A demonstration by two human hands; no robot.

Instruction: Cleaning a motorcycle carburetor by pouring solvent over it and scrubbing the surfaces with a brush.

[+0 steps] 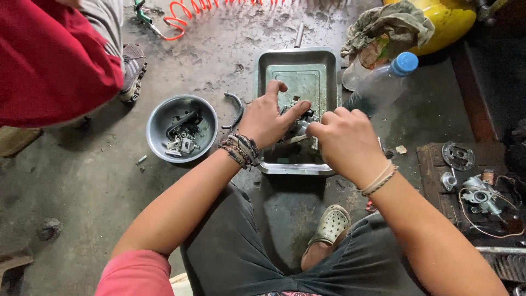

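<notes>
The head view looks straight down on a person crouched over a grimy concrete floor (71, 186); both hands meet over a rectangular metal tray (329, 68) set on the floor just ahead of the knees. The left hand (267, 118) has its fingers curled around a small metal engine part (300, 125) that sits low inside the tray, the index finger stretched along its top; the right hand (345, 141) is closed in a loose fist against the same part from the other side, though what its fingertips pinch is hidden beneath the knuckles. Woven bracelets ring the left wrist; thin bands ring the right.

Left of the tray, near but not touching, stands a round metal bowl (159, 118) with small bolts and dark pieces lying in it; a curved metal clip (236, 107) lies on the floor between bowl and tray. Just beside the tray's right wall a clear plastic bottle (383, 82) with a blue cap lies tilted — a crumpled rag (392, 24) sits above it, against a yellow tank (452, 19). At the far right, well apart, a dark board (433, 164) carries a round plate, a small carburettor-like piece and thin wires. An orange coiled hose (189, 13) runs along the top edge; another person in a red top (52, 60) stands at upper left, one shoe on the floor. The wearer's pale clog (331, 223) shows between the knees.
</notes>
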